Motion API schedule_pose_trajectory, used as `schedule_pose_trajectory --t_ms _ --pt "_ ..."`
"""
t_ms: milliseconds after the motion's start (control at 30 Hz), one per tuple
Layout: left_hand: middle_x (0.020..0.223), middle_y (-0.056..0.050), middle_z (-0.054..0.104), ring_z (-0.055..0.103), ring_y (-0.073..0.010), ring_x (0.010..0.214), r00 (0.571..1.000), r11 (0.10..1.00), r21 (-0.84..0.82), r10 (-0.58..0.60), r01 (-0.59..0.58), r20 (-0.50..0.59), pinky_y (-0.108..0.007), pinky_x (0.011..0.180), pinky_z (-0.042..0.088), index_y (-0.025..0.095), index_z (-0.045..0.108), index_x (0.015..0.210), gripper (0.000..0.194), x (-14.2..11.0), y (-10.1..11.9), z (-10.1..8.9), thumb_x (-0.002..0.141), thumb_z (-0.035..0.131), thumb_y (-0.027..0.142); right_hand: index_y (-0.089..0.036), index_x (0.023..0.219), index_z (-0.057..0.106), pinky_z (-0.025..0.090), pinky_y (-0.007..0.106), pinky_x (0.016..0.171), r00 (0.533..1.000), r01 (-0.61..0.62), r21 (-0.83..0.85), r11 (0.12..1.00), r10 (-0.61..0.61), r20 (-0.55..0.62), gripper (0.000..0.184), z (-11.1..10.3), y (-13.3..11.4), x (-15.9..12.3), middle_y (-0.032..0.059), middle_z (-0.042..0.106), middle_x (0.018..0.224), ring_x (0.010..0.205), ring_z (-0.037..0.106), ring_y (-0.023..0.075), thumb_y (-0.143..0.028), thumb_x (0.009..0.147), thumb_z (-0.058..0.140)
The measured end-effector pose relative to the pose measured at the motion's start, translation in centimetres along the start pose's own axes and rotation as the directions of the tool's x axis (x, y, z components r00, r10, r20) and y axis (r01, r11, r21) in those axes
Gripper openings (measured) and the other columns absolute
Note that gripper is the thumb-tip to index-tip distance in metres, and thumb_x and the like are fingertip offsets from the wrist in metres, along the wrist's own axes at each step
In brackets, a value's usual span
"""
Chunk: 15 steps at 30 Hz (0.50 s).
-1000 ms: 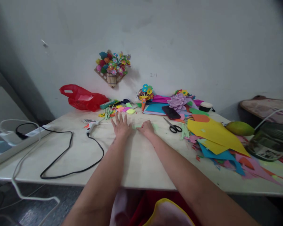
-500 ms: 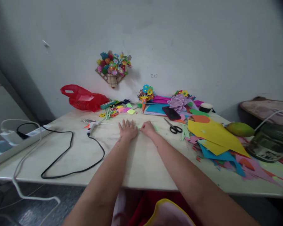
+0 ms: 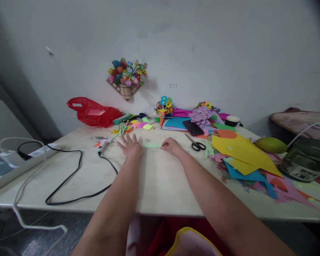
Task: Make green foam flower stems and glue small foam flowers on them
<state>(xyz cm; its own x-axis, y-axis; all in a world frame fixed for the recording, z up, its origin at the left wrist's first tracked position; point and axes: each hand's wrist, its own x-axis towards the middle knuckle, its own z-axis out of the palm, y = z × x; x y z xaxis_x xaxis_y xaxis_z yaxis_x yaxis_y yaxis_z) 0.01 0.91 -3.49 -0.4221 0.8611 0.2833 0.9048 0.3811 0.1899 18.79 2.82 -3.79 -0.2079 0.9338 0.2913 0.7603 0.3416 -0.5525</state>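
A pale green paper strip lies flat on the table between my two hands. My left hand is open, its fingers spread on the tabletop at the strip's left end. That end is hidden by the hand, so I cannot tell whether the palm presses on it. With fingers pinched together, my right hand grips the strip's right end. Just beyond the left fingertips lies a white glue gun, its black cord running left. Black-handled scissors rest to the right of my right hand.
Yellow foam sheets and coloured scraps cover the right side, near a green mango and a dark jar. A phone lies farther back. A red plastic bag stands back left; a power strip lines the left edge.
My left hand has slid left with its fingers spreading wider, and more of the green strip now shows between the hands. My right hand keeps its pinch, moved slightly right.
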Motion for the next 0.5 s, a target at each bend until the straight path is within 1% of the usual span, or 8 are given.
schedule_pose_trajectory --t_ms 67,133,200,233,267,333,400,500 --pt "0.147 -0.001 0.009 -0.006 -0.0295 0.132 0.995 0.998 -0.062 -0.035 0.029 -0.094 -0.058 0.1 -0.003 0.028 0.029 0.135 0.053 0.2 -0.2 -0.3 0.082 0.033 0.027 -0.014 0.071 0.068 0.039 0.017 0.061 1.0 0.026 0.0 1.0 -0.026 0.009 0.008 -0.2 0.2 -0.1 0.0035 0.058 0.08 0.064 0.051 0.0085 -0.017 0.064 0.065" --pt "0.145 -0.002 0.018 0.006 -0.0283 0.132 0.982 0.99 -0.139 -0.047 0.022 -0.181 -0.056 0.102 0.007 0.028 0.033 0.133 0.05 0.3 0.0 -0.8 0.083 0.033 0.027 -0.014 0.071 0.068 0.038 0.018 0.062 0.999 0.039 -0.02 0.999 -0.038 0.02 0.008 -0.3 0.2 -0.1 0.0033 0.059 0.078 0.065 0.051 0.0092 -0.017 0.065 0.064" --pt "0.141 -0.004 0.029 0.023 -0.0256 0.128 0.969 0.979 -0.203 -0.019 -0.032 -0.245 -0.048 0.1 0.022 0.026 0.039 0.129 0.046 0.1 0.3 -1.5 0.083 0.033 0.027 -0.015 0.071 0.068 0.038 0.019 0.063 0.998 0.059 -0.047 0.997 -0.058 0.04 0.007 -0.4 0.0 -0.1 0.0033 0.059 0.079 0.067 0.052 0.0099 -0.017 0.066 0.063" --pt "0.137 -0.006 0.036 0.032 -0.0243 0.123 0.967 0.971 -0.229 0.003 -0.063 -0.253 -0.043 0.097 0.031 0.024 0.044 0.125 0.043 0.1 0.5 -1.8 0.083 0.033 0.028 -0.015 0.072 0.068 0.038 0.019 0.064 0.997 0.07 -0.062 0.996 -0.067 0.048 0.007 -0.5 -0.1 -0.2 0.0034 0.06 0.08 0.069 0.052 0.0101 -0.017 0.067 0.062" --pt "0.132 -0.007 0.043 0.04 -0.0234 0.117 0.971 0.964 -0.253 0.018 -0.08 -0.238 -0.038 0.091 0.037 0.023 0.05 0.119 0.04 -0.1 0.7 -2.1 0.083 0.034 0.028 -0.015 0.073 0.067 0.038 0.019 0.065 0.995 0.082 -0.079 0.993 -0.078 0.056 0.008 -0.6 -0.3 -0.2 0.0035 0.06 0.081 0.07 0.053 0.0104 -0.017 0.068 0.062" --pt "0.115 -0.01 0.056 0.051 -0.0234 0.103 0.987 0.958 -0.281 0.018 -0.064 -0.161 -0.034 0.079 0.043 0.023 0.06 0.106 0.036 -0.2 1.0 -2.6 0.083 0.033 0.03 -0.017 0.079 0.067 0.038 0.02 0.066 0.993 0.101 -0.125 0.987 -0.093 0.066 0.011 -0.8 -0.7 -0.4 0.0039 0.061 0.086 0.075 0.054 0.0116 -0.018 0.07 0.061" --pt "0.099 -0.011 0.063 0.057 -0.0247 0.092 0.996 0.957 -0.288 -0.008 -0.017 -0.085 -0.035 0.072 0.044 0.023 0.064 0.097 0.035 -0.3 1.3 -3.0 0.083 0.033 0.033 -0.019 0.084 0.067 0.038 0.021 0.068 0.994 0.097 -0.187 0.978 -0.084 0.073 0.015 -1.1 -1.2 -0.7 0.0044 0.062 0.089 0.081 0.054 0.0139 -0.02 0.071 0.06" --pt "0.089 -0.011 0.066 0.059 -0.0256 0.088 0.997 0.95 -0.312 -0.042 0.019 -0.065 -0.034 0.068 0.043 0.024 0.065 0.095 0.036 -0.2 1.5 -3.1 0.082 0.034 0.038 -0.02 0.082 0.066 0.037 0.023 0.068 0.995 0.055 -0.271 0.961 -0.031 0.093 0.014 -1.6 -1.9 -1.1 0.0052 0.063 0.088 0.087 0.053 0.0169 -0.025 0.073 0.057"
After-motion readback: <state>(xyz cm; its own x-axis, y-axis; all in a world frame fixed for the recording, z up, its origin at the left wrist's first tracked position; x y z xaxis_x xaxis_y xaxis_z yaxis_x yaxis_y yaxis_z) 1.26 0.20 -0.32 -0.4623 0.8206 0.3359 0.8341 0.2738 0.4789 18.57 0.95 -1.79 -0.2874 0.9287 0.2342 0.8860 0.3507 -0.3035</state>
